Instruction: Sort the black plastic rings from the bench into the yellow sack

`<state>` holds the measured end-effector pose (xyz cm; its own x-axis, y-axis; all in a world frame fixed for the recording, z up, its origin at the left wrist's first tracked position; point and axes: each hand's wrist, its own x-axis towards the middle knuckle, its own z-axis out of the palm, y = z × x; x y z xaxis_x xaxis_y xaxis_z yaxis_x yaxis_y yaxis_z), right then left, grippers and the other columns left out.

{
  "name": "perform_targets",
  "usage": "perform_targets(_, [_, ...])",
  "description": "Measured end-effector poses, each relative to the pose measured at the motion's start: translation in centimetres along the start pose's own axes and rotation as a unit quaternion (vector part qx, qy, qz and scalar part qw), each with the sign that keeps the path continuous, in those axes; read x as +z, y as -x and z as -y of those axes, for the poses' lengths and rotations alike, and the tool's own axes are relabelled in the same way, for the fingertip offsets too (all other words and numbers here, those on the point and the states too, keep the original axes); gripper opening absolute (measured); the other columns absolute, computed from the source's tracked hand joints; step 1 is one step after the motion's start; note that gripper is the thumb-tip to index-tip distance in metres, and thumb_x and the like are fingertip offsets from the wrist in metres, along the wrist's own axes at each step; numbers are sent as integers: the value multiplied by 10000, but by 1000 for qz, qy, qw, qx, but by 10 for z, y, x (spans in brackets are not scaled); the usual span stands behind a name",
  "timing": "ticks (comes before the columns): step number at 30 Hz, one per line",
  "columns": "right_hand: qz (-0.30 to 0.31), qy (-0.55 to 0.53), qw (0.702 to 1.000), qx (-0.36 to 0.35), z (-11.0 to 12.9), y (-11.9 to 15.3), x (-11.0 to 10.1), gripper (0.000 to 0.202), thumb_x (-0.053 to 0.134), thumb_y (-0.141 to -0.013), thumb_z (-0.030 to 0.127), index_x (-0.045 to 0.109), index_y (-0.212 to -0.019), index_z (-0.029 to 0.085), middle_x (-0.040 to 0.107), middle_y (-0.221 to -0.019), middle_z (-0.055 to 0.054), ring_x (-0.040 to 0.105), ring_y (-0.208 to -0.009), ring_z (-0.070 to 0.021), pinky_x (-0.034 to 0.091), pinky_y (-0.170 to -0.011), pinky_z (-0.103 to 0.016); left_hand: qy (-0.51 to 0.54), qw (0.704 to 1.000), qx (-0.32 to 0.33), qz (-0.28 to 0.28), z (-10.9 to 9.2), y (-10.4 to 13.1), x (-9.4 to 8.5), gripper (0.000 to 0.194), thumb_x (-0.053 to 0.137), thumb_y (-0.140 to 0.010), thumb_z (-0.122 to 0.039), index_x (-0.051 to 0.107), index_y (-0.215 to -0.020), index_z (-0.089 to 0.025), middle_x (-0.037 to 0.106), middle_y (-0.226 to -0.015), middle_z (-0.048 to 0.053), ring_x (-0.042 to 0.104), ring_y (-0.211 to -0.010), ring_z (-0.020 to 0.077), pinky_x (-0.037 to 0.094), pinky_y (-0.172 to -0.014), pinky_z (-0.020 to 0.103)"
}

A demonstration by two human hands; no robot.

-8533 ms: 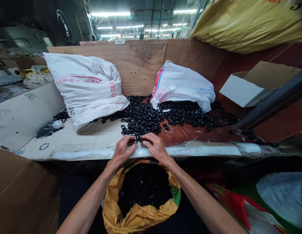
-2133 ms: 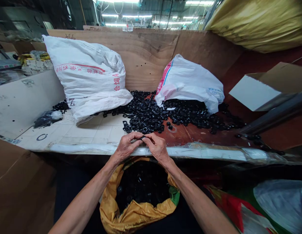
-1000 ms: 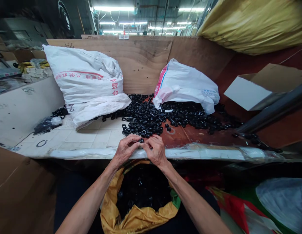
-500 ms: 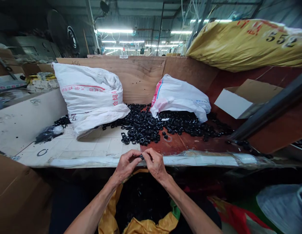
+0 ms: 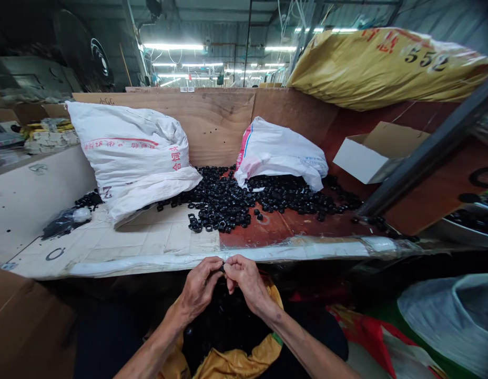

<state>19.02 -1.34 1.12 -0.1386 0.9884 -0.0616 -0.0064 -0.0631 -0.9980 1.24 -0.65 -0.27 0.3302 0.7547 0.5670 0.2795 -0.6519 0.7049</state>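
Note:
My left hand (image 5: pixel 200 284) and my right hand (image 5: pixel 246 280) meet just below the table's front edge. Between their fingertips is one small black part (image 5: pixel 223 267), pinched from both sides and mostly covered by the fingers. Under the hands, a yellow sack (image 5: pixel 238 365) stands open with a dark mass of black pieces inside. On the table beyond lies a heap of small black rings (image 5: pixel 224 202), spread from the middle toward the right.
A white sack (image 5: pixel 137 152) lies on the table's left, a smaller white sack (image 5: pixel 281 150) behind the heap. An open carton (image 5: pixel 364 158) and a slanted metal bar (image 5: pixel 425 145) are at right. The table's front edge (image 5: pixel 149 264) is wrapped in plastic.
The view has turned slightly right. Both hands are a little lower in it, still together at the black part, and the right hand's fingers have curled differently around it.

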Motion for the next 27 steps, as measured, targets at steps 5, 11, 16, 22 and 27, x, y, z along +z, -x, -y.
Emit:
perform_targets(5, [-100,305,927,-193,9,-39,-28,156,588,-877,249,600,-727,206,609,-676,-11,587,-632,-167,466,-629,-269,-75,985,-131,79,3,-45,-9,134,617,-920,-289,701,-890,-188,699,-781,14,654,-671,156,527,-631,255])
perform_targets(11, [-104,464,852,-221,1,-99,-33,255,615,-858,122,649,-1101,194,628,-1084,-87,640,-877,-204,482,-755,-281,-269,958,-90,36,38,-104,13,311,557,-879,-90,707,-1124,-212,691,-1139,64,686,-824,161,543,-802,289])
perform_targets(16, [-105,466,852,-214,-7,-102,-32,150,622,-871,126,653,-994,206,640,-1002,-62,623,-848,-198,459,-762,-280,-271,952,-138,30,48,-104,9,230,589,-861,-114,770,-973,-199,761,-958,57,703,-887,208,535,-844,316])
perform_targets(22, [-79,406,876,-249,-5,-96,-37,154,632,-834,89,644,-936,203,662,-912,-27,609,-816,-180,449,-785,-276,-233,959,-162,-2,45,-81,-10,276,575,-851,-131,759,-1048,-185,742,-980,62,693,-798,182,537,-769,293])
perform_targets(27, [-62,369,882,-288,-2,-90,-36,96,640,-853,133,662,-898,214,669,-905,-24,615,-795,-172,463,-743,-265,-243,962,-124,22,50,-80,-7,368,708,-791,-196,695,-1159,-184,697,-1033,56,672,-776,180,536,-755,299])
